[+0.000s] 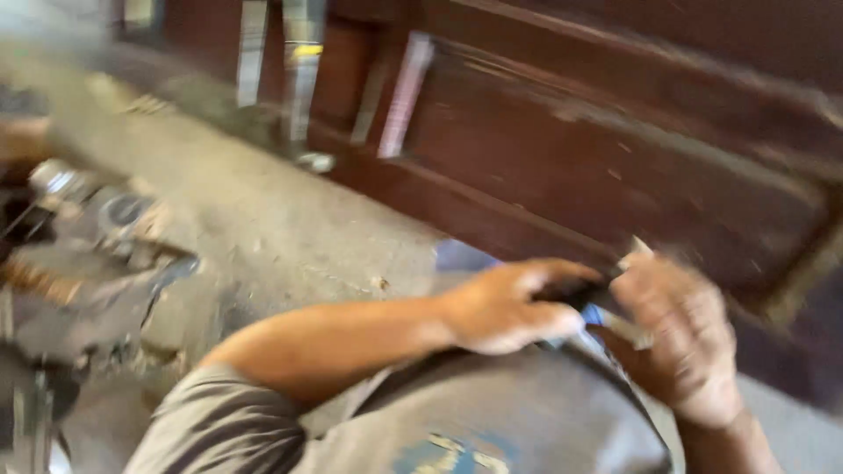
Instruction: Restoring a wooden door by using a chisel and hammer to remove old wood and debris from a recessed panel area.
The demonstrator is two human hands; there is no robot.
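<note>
Gripping small dark blurred object [575, 294], left hand [509, 307] and right hand [680, 338] meet lower right of frame, over grey rounded surface [527, 412]; dark brown wooden panelled door [615, 149] behind; yellow label on metal strip [306, 51] upper left.

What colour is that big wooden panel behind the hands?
The wooden panel is a dark reddish brown, seen in the head view, though blurred.
</note>
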